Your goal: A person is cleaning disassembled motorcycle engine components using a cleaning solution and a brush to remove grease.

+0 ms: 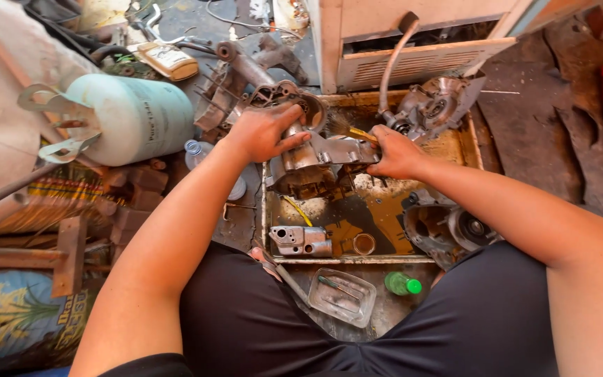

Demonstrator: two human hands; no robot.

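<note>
My left hand (265, 132) grips the upper edge of a grey metal engine casing (315, 162) that is held tilted over a shallow metal tray (470, 132) with dirty liquid in it. My right hand (396, 152) holds a brush with a yellow handle (361, 135) against the casing's right side; its bristles point left at the casing's top. Both forearms reach in from below, over my black-clad legs.
In the tray lie a small grey metal block (300, 240), a round ring (363, 244) and two more casings (433, 106) (448, 227). A pale green gas cylinder (130, 117) lies at left. A clear plastic dish (341, 295) and a green-capped bottle (402, 283) sit between my knees.
</note>
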